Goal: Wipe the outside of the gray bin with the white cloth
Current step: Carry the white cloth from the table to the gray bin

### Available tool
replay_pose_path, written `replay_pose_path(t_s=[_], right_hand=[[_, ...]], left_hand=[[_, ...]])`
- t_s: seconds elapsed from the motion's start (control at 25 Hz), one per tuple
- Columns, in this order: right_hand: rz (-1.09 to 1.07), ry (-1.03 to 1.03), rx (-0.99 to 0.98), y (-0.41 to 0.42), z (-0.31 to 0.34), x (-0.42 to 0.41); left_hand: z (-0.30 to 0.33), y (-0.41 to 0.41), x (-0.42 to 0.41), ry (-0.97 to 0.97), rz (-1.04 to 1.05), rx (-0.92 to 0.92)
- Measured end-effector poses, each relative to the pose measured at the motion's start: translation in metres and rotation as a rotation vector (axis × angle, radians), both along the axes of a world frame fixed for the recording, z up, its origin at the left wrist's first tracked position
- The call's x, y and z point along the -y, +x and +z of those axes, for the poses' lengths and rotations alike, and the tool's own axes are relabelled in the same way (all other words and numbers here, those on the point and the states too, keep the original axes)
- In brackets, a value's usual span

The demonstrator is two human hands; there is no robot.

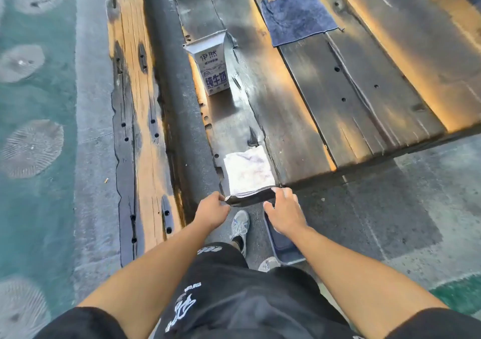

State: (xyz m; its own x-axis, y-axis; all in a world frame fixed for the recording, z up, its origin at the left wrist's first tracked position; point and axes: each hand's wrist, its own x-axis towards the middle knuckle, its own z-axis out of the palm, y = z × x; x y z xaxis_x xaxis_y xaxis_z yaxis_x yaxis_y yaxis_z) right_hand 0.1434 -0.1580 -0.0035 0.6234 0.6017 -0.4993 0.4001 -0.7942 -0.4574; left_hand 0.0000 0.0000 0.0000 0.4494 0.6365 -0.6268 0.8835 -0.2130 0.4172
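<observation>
Reaching with both hands toward the white cloth [248, 172], folded flat at the near end of the wooden table [338, 109], near edge at or just over the table's end. Left hand [212, 209] closed narrow, thumb and fingertips pinching the cloth's near left corner. Right hand [285, 213] spread wider, fingertips on the near right corner, thumb held apart. Taken at both corners, probably to lift the cloth without letting it unfold.

Gray bin [282, 247] down on the pavement just beside the feet, directly below the right wrist and partly hidden by it; contact with that hand not discernible. Kept close, likely for wiping once the cloth is in hand, no wiping yet under way.

Milk carton [212, 65] upright and blue cloth [299, 17] flat farther up the table, well apart from both hands, apparently no part of this step.
</observation>
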Motion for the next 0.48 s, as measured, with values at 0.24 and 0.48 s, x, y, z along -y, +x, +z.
replay_pose_path(t_s=[0.24, 0.48], right_hand=[[-0.088, 0.011, 0.029, 0.023, 0.0, -0.045], [-0.208, -0.062, -0.063, 0.041, -0.003, -0.079]], left_hand=[[-0.005, 0.043, -0.042, -0.103, 0.277, 0.093], [-0.023, 0.064, -0.061, -0.236, 0.52, 0.109]])
